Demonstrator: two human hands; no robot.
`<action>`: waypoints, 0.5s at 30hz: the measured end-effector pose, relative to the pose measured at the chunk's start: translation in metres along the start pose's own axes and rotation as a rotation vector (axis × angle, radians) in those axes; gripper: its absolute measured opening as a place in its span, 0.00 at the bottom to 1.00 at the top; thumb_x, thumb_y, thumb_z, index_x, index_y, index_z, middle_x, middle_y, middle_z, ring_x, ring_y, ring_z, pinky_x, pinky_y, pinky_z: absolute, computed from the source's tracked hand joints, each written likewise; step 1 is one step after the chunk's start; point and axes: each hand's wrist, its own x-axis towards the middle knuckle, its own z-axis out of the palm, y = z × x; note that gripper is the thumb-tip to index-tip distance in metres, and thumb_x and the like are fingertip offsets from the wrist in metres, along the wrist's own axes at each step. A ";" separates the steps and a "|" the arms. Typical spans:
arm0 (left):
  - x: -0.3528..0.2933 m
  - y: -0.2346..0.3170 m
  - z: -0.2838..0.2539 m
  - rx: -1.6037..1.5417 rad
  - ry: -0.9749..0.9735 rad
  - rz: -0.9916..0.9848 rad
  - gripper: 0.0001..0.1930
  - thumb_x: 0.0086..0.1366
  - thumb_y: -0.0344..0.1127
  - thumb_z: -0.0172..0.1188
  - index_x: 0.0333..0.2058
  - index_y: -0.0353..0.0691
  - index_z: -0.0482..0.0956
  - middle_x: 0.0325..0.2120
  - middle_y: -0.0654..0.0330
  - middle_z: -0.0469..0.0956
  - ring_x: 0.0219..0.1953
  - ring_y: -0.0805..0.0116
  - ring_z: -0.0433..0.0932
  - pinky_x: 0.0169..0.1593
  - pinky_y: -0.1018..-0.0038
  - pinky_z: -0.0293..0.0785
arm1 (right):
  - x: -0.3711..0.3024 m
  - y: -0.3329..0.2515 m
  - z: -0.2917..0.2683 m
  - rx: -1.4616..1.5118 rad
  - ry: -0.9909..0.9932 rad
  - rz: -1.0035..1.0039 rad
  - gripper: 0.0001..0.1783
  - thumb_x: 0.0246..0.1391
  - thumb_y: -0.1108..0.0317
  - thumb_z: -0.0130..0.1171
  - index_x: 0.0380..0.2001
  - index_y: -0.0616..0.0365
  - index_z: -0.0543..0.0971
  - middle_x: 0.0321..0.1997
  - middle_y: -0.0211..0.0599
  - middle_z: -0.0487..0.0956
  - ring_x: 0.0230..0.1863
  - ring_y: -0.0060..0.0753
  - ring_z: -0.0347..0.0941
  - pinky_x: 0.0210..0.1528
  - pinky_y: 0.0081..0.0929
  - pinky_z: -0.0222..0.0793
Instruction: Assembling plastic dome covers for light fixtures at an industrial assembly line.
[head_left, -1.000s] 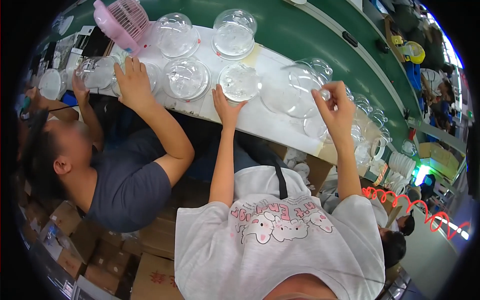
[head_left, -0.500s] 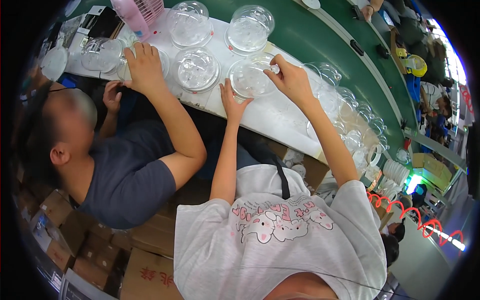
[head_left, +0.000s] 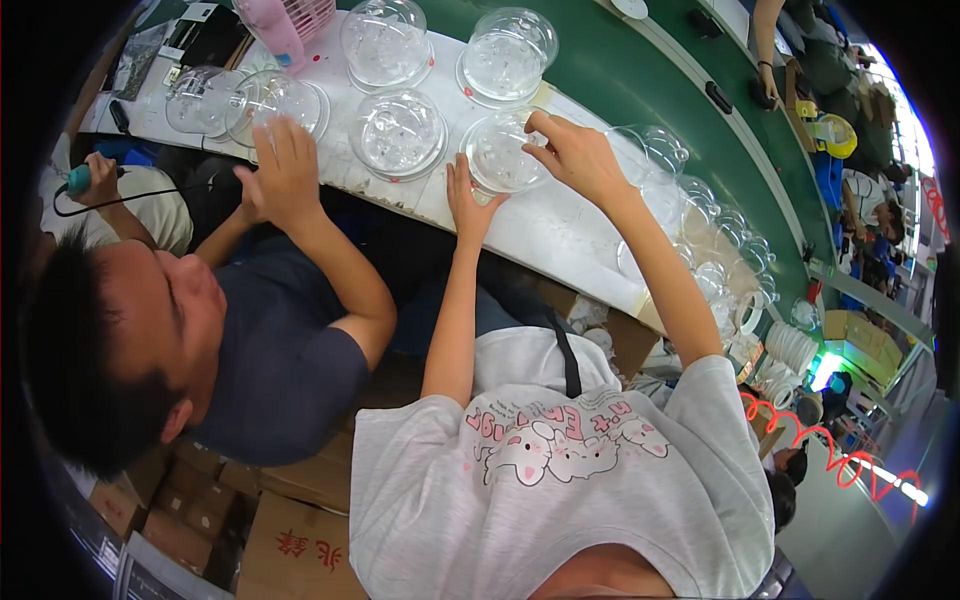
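White table [head_left: 570, 235], clear dome [head_left: 500, 155] on it between the two hands.
We judge the dome light, stiff, slick and easily cracked, best taken at its top; there we find the right hand [head_left: 580, 160] pinching it, and the left hand [head_left: 468, 200], thumb spread from fingers, beside its rim.

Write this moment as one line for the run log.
left hand: spread, beside dome | right hand: at dome top | other domes: on table

The dome [head_left: 503, 152] is clear, the tabletop [head_left: 560, 235] white.
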 end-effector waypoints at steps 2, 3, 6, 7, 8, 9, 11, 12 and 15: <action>0.001 0.000 0.000 0.001 0.001 0.006 0.54 0.36 0.37 0.73 0.61 0.37 0.51 0.60 0.50 0.54 0.63 0.45 0.47 0.62 0.59 0.49 | 0.000 0.001 -0.001 -0.010 -0.009 -0.015 0.11 0.49 0.63 0.57 0.35 0.51 0.69 0.29 0.33 0.76 0.25 0.34 0.74 0.26 0.29 0.67; 0.000 -0.001 0.000 0.003 0.004 0.010 0.54 0.35 0.37 0.73 0.61 0.37 0.51 0.60 0.50 0.54 0.63 0.44 0.47 0.62 0.59 0.49 | 0.000 0.000 -0.002 -0.003 -0.014 -0.026 0.11 0.49 0.63 0.57 0.35 0.51 0.69 0.30 0.34 0.76 0.26 0.34 0.74 0.26 0.29 0.68; 0.000 -0.003 0.000 0.015 0.009 0.033 0.54 0.35 0.37 0.73 0.61 0.36 0.51 0.60 0.49 0.54 0.62 0.44 0.49 0.62 0.58 0.49 | 0.002 0.000 -0.004 -0.002 -0.037 -0.049 0.11 0.49 0.63 0.57 0.35 0.51 0.69 0.30 0.34 0.76 0.26 0.34 0.75 0.26 0.29 0.68; 0.000 -0.003 0.000 0.015 0.008 0.034 0.54 0.35 0.37 0.73 0.61 0.36 0.51 0.60 0.49 0.54 0.62 0.44 0.49 0.62 0.58 0.49 | 0.003 0.000 -0.005 -0.009 -0.054 -0.063 0.11 0.49 0.63 0.57 0.35 0.51 0.69 0.31 0.34 0.76 0.26 0.35 0.75 0.26 0.29 0.68; 0.000 -0.004 0.000 0.009 0.007 0.035 0.54 0.35 0.37 0.73 0.61 0.36 0.50 0.60 0.49 0.54 0.62 0.44 0.49 0.62 0.58 0.49 | 0.003 -0.001 -0.005 -0.009 -0.053 -0.062 0.11 0.49 0.63 0.57 0.35 0.51 0.69 0.31 0.34 0.76 0.26 0.35 0.75 0.26 0.29 0.68; 0.000 -0.004 0.001 0.001 0.005 0.037 0.54 0.35 0.37 0.73 0.61 0.36 0.50 0.60 0.48 0.54 0.62 0.43 0.50 0.62 0.58 0.49 | 0.002 -0.002 -0.006 -0.007 -0.057 -0.062 0.11 0.49 0.63 0.56 0.35 0.51 0.69 0.31 0.34 0.76 0.27 0.35 0.75 0.27 0.29 0.68; 0.000 -0.004 0.001 0.020 0.007 0.040 0.54 0.36 0.37 0.73 0.61 0.36 0.50 0.60 0.48 0.54 0.62 0.43 0.49 0.62 0.58 0.49 | 0.002 -0.002 -0.007 -0.007 -0.060 -0.061 0.11 0.49 0.63 0.56 0.35 0.51 0.68 0.31 0.34 0.76 0.27 0.35 0.75 0.27 0.30 0.68; 0.000 -0.004 0.001 0.040 0.010 0.041 0.54 0.36 0.37 0.73 0.61 0.36 0.50 0.60 0.48 0.54 0.62 0.43 0.49 0.62 0.58 0.48 | 0.001 -0.002 -0.007 -0.003 -0.061 -0.050 0.11 0.49 0.63 0.56 0.35 0.51 0.68 0.31 0.33 0.76 0.27 0.35 0.75 0.28 0.30 0.69; -0.001 -0.002 0.002 0.047 -0.003 0.026 0.54 0.36 0.38 0.73 0.61 0.36 0.50 0.60 0.48 0.54 0.62 0.44 0.49 0.62 0.58 0.48 | 0.000 0.002 -0.007 -0.027 -0.043 -0.021 0.11 0.50 0.63 0.56 0.35 0.51 0.68 0.31 0.33 0.76 0.28 0.34 0.76 0.28 0.30 0.69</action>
